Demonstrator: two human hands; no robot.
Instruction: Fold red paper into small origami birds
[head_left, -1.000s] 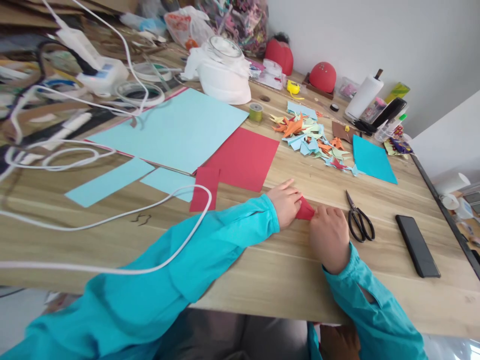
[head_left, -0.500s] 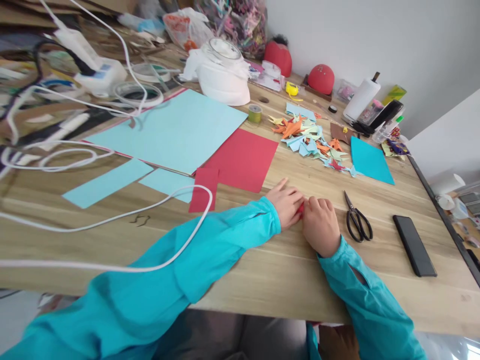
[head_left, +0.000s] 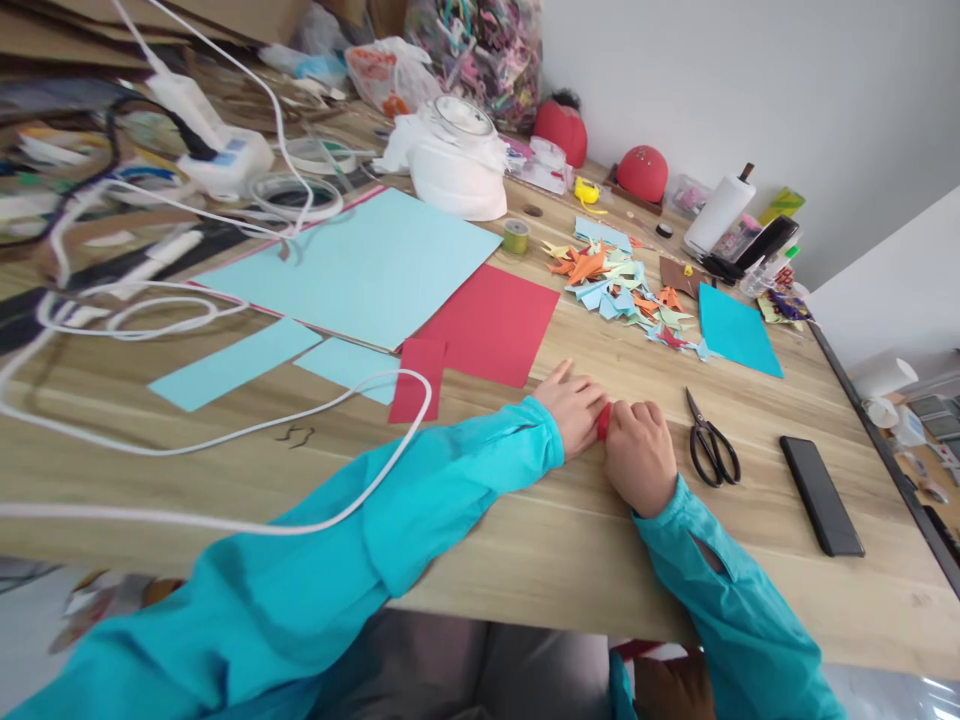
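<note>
Both hands meet on the wooden table (head_left: 570, 560) over a small folded piece of red paper (head_left: 604, 421). Only a thin red sliver shows between them. My left hand (head_left: 572, 408) lies on its left side with the fingers pressed down on it, the index finger stretched toward the red sheet (head_left: 491, 325). My right hand (head_left: 640, 455) is curled over the paper's right side, knuckles up, fingers pressed onto it. Both arms wear teal sleeves.
Black scissors (head_left: 709, 450) lie just right of my right hand, a dark phone (head_left: 820, 495) beyond them. A pile of folded paper shapes (head_left: 626, 285) and a teal sheet (head_left: 735, 330) sit further back. Light blue sheets (head_left: 360, 265) and white cables (head_left: 247, 430) cover the left.
My right hand slid left against the left hand, covering most of the red paper that showed a second ago. The view shifted slightly.
</note>
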